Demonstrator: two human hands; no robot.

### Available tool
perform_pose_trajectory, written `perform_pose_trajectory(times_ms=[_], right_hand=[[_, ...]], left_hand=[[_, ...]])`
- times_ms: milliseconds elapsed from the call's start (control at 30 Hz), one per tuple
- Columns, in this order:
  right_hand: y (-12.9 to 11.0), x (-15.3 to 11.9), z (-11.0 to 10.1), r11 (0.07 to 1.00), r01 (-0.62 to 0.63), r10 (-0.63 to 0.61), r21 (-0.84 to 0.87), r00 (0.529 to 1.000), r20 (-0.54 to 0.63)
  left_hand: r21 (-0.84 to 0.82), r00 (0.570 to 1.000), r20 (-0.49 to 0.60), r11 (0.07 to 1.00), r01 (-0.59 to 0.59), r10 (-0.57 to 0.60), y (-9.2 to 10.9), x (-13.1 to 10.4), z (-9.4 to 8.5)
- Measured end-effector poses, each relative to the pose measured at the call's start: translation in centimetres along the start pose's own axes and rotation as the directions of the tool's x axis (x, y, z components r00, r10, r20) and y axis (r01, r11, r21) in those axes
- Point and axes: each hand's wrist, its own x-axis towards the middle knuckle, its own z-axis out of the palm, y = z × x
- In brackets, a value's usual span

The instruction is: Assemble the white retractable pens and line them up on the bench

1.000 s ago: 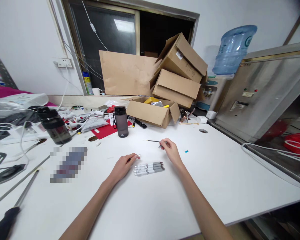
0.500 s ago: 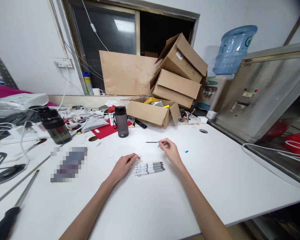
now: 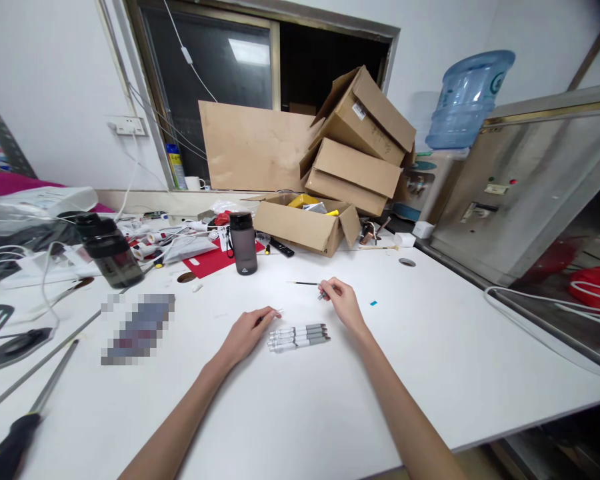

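On the white table lies a row of several white and grey pens. My left hand rests beside their left end, its fingers closed on a small pen part with a clear tip. Beyond the pens, my right hand is pinched on a grey pen part. A thin black refill points left from its fingertips; whether the fingers hold it is hard to tell.
A dark bottle and an open cardboard box stand behind the hands. At the left are another bottle and a screwdriver. A blue scrap lies right of my right hand.
The black refill has shifted slightly right, and the fingers of my right hand have curled with the grey part tilted lower. My left hand has barely moved.
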Motion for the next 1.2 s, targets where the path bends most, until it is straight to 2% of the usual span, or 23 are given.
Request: perform_pose_trajectory(times_ms=[400,533,767,1000,1200], right_hand=[[-0.2,0.0,-0.1,0.999,-0.032,0.032,0.003,0.999,0.002],[-0.4,0.0,-0.3,1.0,0.005,-0.006,0.004,1.0,0.029],[-0.2,0.0,-0.5,0.999,0.05,-0.049,-0.007,0.998,0.043],[-0.1,-0.3,-0.4,0.989,0.087,-0.084,-0.118,0.996,0.032],[-0.6,-0.6,-0.3,0.987,0.093,-0.088,-0.127,0.995,0.044]], left_hand=[[-0.056,0.999,-0.035,0.998,-0.002,0.0,-0.5,0.1,0.0],[-0.1,0.998,-0.053,0.995,0.017,-0.023,-0.8,0.2,-0.1],[-0.268,0.992,-0.123,0.963,-0.011,-0.022,-0.9,0.8,-0.2],[-0.328,0.991,-0.121,0.944,0.022,-0.065,-1.1,0.9,-0.2],[-0.304,0.99,-0.114,0.952,0.044,-0.082,-0.9,0.8,-0.2]])
